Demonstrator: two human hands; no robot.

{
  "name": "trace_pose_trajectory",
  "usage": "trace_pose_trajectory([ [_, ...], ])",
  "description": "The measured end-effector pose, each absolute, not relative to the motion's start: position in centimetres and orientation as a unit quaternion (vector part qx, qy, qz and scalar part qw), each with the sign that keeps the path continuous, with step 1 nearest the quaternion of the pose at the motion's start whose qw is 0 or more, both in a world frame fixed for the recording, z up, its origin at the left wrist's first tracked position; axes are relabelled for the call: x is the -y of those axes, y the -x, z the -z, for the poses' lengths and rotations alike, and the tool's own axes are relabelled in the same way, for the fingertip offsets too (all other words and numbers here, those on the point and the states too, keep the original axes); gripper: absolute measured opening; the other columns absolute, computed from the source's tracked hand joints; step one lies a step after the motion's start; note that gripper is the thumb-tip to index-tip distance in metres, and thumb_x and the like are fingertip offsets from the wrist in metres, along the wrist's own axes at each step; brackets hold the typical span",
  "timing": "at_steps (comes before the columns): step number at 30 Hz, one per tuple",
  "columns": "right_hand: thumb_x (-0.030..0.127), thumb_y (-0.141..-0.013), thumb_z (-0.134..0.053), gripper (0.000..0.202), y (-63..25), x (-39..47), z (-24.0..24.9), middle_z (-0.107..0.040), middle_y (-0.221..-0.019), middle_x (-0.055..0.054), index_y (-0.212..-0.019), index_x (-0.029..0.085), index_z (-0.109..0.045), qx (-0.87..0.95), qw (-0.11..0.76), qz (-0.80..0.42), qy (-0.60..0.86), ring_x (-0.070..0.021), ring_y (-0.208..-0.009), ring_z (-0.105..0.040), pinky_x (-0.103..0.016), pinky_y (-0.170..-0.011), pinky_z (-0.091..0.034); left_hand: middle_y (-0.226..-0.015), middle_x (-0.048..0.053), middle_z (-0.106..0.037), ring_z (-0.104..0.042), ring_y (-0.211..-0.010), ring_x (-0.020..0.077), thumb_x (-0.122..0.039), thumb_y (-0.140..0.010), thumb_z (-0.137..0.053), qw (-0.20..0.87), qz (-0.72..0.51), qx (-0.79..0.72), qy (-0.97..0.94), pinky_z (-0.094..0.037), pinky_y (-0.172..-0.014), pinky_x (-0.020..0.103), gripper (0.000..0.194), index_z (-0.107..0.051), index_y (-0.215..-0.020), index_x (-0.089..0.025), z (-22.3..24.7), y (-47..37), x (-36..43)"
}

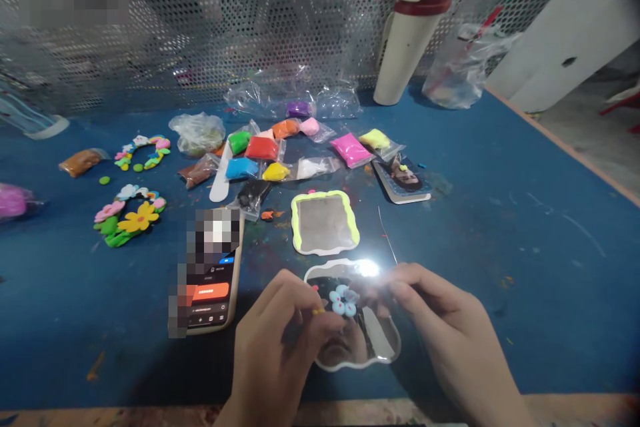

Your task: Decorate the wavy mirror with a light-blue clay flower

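Note:
My left hand (pixel 280 333) is closed in a pinch on a small piece of yellow clay (pixel 319 311), just above the left side of a wavy-edged mirror (pixel 333 361). On that mirror sits a light blue clay flower (pixel 344 300) with small red dots on its petals. My right hand (pixel 445 320) is closed at the mirror's upper right edge, fingertips pinched on the lower end of a thin needle-like rod (pixel 384 227). Just behind lies a second wavy mirror (pixel 325 221) with a pale yellow-green clay border on its frame.
A phone (pixel 213 273) lies left of my hands. Several bagged clay packets, including red (pixel 262 148) and magenta (pixel 351 149), spread behind the mirrors with a white stick (pixel 220 177). Two flower-decorated rings (pixel 130 217) lie left. A tumbler (pixel 410 47) and plastic-wrapped cup (pixel 457 73) stand behind.

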State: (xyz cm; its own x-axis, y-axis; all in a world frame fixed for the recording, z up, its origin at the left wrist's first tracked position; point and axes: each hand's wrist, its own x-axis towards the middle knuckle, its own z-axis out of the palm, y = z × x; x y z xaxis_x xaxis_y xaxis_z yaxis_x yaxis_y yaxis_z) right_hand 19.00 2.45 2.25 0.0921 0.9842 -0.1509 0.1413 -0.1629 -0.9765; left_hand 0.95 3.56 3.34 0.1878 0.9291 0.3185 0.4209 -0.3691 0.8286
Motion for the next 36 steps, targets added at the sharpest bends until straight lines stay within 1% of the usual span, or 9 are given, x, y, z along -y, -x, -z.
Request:
trace_pose_trajectory([
  [5, 0.033, -0.087, -0.055, 0.026, -18.7, -2.4, -2.2, -0.052, -0.06, 0.005, -0.064, 0.022, -0.054, 0.491, 0.477, -0.426, 0.592, -0.0091, -0.056, -0.049, -0.019, -0.052, -0.041, -0.073, -0.005, -0.058, -0.058, -0.066, 0.0062, -0.009, -0.088, -0.057, 0.302, -0.406, -0.463, -0.727, -0.045, -0.061, 0.015, 0.016, -0.059, -0.076, -0.021, -3.3, -1.2, -3.6],
  [9, 0.027, -0.085, -0.058, 0.008, -18.8, -2.6, -2.5, -0.062, -0.073, 0.004, -0.079, 0.025, -0.061, 0.512, 0.48, -0.377, 0.604, -0.0096, -0.067, -0.058, -0.017, -0.06, -0.045, -0.08, -0.005, -0.066, -0.062, -0.071, 0.006, -0.005, -0.087, -0.054, 0.301, -0.408, -0.468, -0.724, -0.048, -0.065, 0.013, 0.021, -0.063, -0.094, -0.023, -2.7, -1.4, -3.7],
  [12, 0.03, -0.088, -0.055, 0.018, -18.9, -2.4, -2.4, -0.063, -0.069, 0.004, -0.073, 0.024, -0.062, 0.521, 0.452, -0.403, 0.601, -0.0099, -0.065, -0.058, -0.018, -0.059, -0.044, -0.077, -0.005, -0.066, -0.062, -0.064, 0.0056, -0.008, -0.09, -0.05, 0.302, -0.407, -0.474, -0.72, -0.047, -0.06, 0.013, 0.022, -0.063, -0.099, -0.024, -2.4, -1.3, -3.5],
  [14, 0.034, -0.09, -0.052, 0.029, -18.9, -2.2, -2.2, -0.057, -0.061, 0.004, -0.064, 0.022, -0.056, 0.523, 0.448, -0.415, 0.595, -0.0092, -0.059, -0.053, -0.018, -0.055, -0.041, -0.07, -0.006, -0.063, -0.059, -0.058, 0.0059, -0.011, -0.092, -0.048, 0.307, -0.395, -0.479, -0.721, -0.045, -0.056, 0.015, 0.018, -0.061, -0.089, -0.023, -2.3, -1.3, -3.3],
  [18, 0.035, -0.095, -0.042, 0.038, -18.8, -1.9, -2.1, -0.046, -0.056, 0.005, -0.06, 0.021, -0.042, 0.533, 0.445, -0.411, 0.59, -0.0088, -0.053, -0.044, -0.019, -0.051, -0.036, -0.055, -0.008, -0.045, -0.044, -0.047, 0.0062, -0.015, -0.093, -0.041, 0.314, -0.374, -0.467, -0.737, -0.033, -0.046, 0.018, 0.029, -0.043, -0.064, -0.02, -2.7, -1.2, -3.0],
  [21, 0.034, -0.096, -0.038, 0.031, -18.6, -2.0, -2.1, -0.049, -0.063, 0.004, -0.068, 0.022, -0.045, 0.543, 0.434, -0.423, 0.581, -0.01, -0.06, -0.048, -0.02, -0.055, -0.039, -0.056, -0.007, -0.042, -0.042, -0.048, 0.0068, -0.015, -0.093, -0.039, 0.305, -0.371, -0.474, -0.738, -0.03, -0.046, 0.019, 0.029, -0.041, -0.065, -0.02, -2.8, -1.2, -3.0],
  [27, 0.028, -0.087, -0.057, 0.012, -18.4, -2.4, -1.9, -0.064, -0.076, 0.002, -0.076, 0.023, -0.062, 0.552, 0.401, -0.429, 0.592, -0.0117, -0.071, -0.058, -0.02, -0.063, -0.044, -0.06, -0.006, -0.048, -0.048, -0.052, 0.0073, -0.016, -0.093, -0.044, 0.303, -0.366, -0.476, -0.74, -0.037, -0.049, 0.018, 0.02, -0.047, -0.074, -0.021, -2.3, -1.3, -3.1],
  [32, 0.032, -0.086, -0.057, 0.022, -18.5, -2.6, -2.3, -0.06, -0.063, 0.004, -0.067, 0.022, -0.062, 0.498, 0.425, -0.469, 0.593, -0.0096, -0.059, -0.055, -0.019, -0.055, -0.044, -0.071, -0.005, -0.06, -0.057, -0.059, 0.0074, -0.013, -0.09, -0.052, 0.287, -0.37, -0.47, -0.748, -0.044, -0.055, 0.016, 0.011, -0.054, -0.083, -0.021, -2.0, -1.8, -3.3],
  [36, 0.035, -0.086, -0.057, 0.027, -18.4, -2.9, -2.9, -0.058, -0.058, 0.004, -0.063, 0.021, -0.059, 0.445, 0.419, -0.544, 0.575, -0.0089, -0.053, -0.053, -0.019, -0.051, -0.043, -0.082, -0.002, -0.066, -0.065, -0.073, 0.0095, -0.004, -0.087, -0.053, 0.286, -0.401, -0.427, -0.758, -0.05, -0.063, 0.016, 0.019, -0.061, -0.091, -0.02, -2.3, -2.1, -3.5],
])
